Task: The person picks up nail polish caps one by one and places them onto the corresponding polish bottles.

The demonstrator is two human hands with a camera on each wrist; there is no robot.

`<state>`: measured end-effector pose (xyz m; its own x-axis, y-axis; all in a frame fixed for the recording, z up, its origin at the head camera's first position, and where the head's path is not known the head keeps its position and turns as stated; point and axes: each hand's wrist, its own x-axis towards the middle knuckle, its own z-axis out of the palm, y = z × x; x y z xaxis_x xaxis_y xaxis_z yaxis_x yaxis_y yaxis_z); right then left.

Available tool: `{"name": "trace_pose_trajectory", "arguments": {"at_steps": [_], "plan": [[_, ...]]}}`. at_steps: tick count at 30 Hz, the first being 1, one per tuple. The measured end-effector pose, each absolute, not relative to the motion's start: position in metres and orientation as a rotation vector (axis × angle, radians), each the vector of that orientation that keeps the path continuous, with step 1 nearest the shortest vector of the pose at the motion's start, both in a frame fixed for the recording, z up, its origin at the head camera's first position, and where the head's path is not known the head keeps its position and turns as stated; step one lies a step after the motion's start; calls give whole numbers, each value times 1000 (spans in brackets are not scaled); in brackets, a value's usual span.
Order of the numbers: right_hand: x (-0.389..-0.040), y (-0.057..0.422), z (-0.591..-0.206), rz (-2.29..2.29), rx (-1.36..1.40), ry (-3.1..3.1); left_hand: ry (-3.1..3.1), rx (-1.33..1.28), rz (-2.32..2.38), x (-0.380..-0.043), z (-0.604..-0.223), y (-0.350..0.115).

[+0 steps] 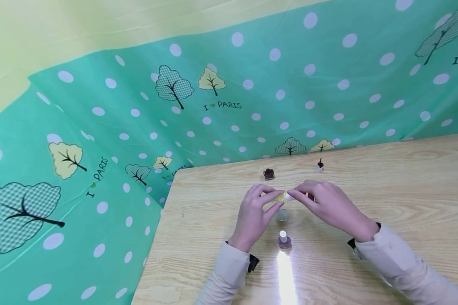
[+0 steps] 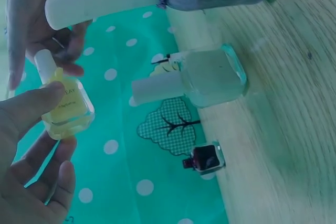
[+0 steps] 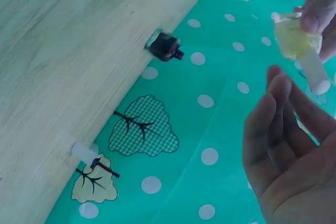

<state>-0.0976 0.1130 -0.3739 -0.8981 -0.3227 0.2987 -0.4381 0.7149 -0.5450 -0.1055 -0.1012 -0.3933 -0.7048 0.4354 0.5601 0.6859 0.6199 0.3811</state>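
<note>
My left hand (image 1: 253, 212) pinches a small yellow nail polish bottle (image 2: 68, 106) between thumb and fingers, raised above the table. Its white cap (image 3: 316, 74) is on and points toward my right hand (image 1: 326, 205). The right fingers are bent, with the fingertips (image 3: 278, 80) close to that cap; in the right wrist view a small gap shows between them. Below the hands stand a pale, whitish nail polish bottle (image 1: 281, 215) and, nearer me, a purple one (image 1: 284, 242), both with white caps.
Toward the back of the wooden table (image 1: 206, 199) stands an uncapped dark nail polish bottle (image 1: 269, 174). Right of it, a white cap (image 1: 320, 167) stands with its dark brush upward. Something dark red (image 1: 310, 196) shows by the right fingers. A green dotted cloth (image 1: 221, 127) hangs behind.
</note>
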Motion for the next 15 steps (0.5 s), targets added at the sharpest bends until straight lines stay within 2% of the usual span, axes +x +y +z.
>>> {"name": "trace_pose_trajectory", "arguments": {"at_steps": [5,15], "plan": [[-97,116,-378,900,632,-2682,-2461,-849,-789,-108,-397,-105],[-103,120,-379,855,884,-2499,-2455,-840,-829,-113,-396,-107]]}}
